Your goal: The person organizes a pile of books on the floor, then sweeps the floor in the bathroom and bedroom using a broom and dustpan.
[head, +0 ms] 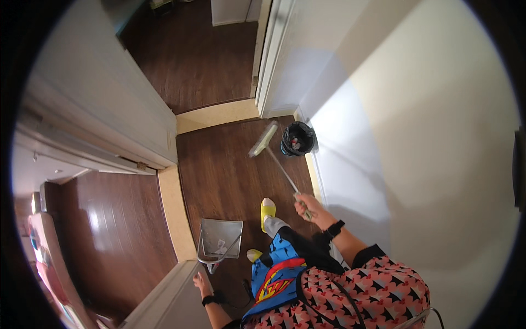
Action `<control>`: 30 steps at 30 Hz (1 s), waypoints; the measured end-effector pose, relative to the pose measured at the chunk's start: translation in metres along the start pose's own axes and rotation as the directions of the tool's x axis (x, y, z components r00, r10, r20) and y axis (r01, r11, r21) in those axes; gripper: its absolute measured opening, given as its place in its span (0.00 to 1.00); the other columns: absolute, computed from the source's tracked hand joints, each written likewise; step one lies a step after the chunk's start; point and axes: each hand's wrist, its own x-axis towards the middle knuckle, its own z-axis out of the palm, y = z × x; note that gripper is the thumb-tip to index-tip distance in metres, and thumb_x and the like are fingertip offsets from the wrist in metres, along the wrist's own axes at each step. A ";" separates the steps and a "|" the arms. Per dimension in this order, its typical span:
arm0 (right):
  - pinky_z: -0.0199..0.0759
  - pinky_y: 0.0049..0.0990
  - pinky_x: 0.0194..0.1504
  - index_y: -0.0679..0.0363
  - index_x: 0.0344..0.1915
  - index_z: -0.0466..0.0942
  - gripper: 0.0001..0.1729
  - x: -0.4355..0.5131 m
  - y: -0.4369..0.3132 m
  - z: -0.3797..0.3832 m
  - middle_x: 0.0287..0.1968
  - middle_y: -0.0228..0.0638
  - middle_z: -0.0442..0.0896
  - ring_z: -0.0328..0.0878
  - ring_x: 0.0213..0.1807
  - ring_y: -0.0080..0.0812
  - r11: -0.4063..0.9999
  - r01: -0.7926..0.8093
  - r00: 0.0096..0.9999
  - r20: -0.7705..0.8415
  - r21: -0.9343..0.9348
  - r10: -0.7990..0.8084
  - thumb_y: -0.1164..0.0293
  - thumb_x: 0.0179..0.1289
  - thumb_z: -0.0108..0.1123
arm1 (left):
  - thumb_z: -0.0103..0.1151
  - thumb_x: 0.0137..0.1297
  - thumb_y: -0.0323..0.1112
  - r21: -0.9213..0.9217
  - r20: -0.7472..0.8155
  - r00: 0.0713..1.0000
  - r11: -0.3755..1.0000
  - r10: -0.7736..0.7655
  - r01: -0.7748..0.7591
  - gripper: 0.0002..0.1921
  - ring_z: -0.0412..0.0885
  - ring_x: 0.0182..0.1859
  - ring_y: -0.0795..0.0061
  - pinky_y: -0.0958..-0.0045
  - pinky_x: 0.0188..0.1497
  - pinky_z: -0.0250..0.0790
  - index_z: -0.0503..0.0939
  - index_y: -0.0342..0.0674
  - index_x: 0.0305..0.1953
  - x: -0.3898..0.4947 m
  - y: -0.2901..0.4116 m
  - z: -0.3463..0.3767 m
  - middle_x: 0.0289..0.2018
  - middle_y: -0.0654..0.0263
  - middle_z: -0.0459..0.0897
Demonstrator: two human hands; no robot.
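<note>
My right hand (307,206) grips the handle end of a broom (282,169) with a thin pale shaft. Its pale broom head (264,140) is over the wood floor, left of a small waste bin (298,140) lined with a black bag. Some crumpled waste lies inside the bin. At the lower left, my left hand (202,283) is closed at the upper end of a metal dustpan's handle, which is mostly hidden by the fingers. The dustpan (213,232) has a bent wire frame (205,260), and a few pale scraps (221,246) lie in its pan.
White walls (349,135) rise to the right. Raised beige thresholds (218,116) cross the doorways ahead and to the left. A white door (123,94) stands at the upper left. My yellow slippers (268,211) are between dustpan and broom. A bed (53,251) shows through the left doorway.
</note>
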 end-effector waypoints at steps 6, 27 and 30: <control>0.67 0.17 0.16 0.58 0.26 0.65 0.11 0.025 -0.037 0.039 0.19 0.33 0.70 0.68 0.16 0.22 0.958 0.104 0.994 0.011 0.269 -0.111 0.70 0.66 0.52 | 0.43 0.69 0.59 -0.308 -0.045 0.983 0.934 0.179 -0.184 0.34 0.64 0.58 0.61 0.56 0.60 0.60 0.60 0.35 0.62 -0.013 -0.039 -0.080 0.56 0.53 0.68; 0.70 0.17 0.31 0.64 0.31 0.67 0.06 -0.015 -0.099 0.101 0.27 0.30 0.71 0.72 0.28 0.22 0.915 0.379 0.914 0.098 0.140 -0.394 0.74 0.65 0.50 | 0.44 0.69 0.60 -0.523 0.161 0.967 0.848 0.199 -0.087 0.27 0.60 0.27 0.83 0.77 0.27 0.57 0.66 0.43 0.56 0.162 0.365 -0.187 0.27 0.76 0.60; 0.67 0.17 0.21 0.58 0.25 0.67 0.08 -0.026 -0.105 0.119 0.22 0.27 0.73 0.71 0.22 0.18 0.940 0.342 0.931 -0.133 -0.011 -0.340 0.73 0.61 0.53 | 0.46 0.67 0.62 -0.492 0.181 0.972 0.869 0.153 -0.045 0.30 0.69 0.38 0.78 0.72 0.40 0.64 0.65 0.44 0.59 0.195 0.412 -0.198 0.37 0.71 0.69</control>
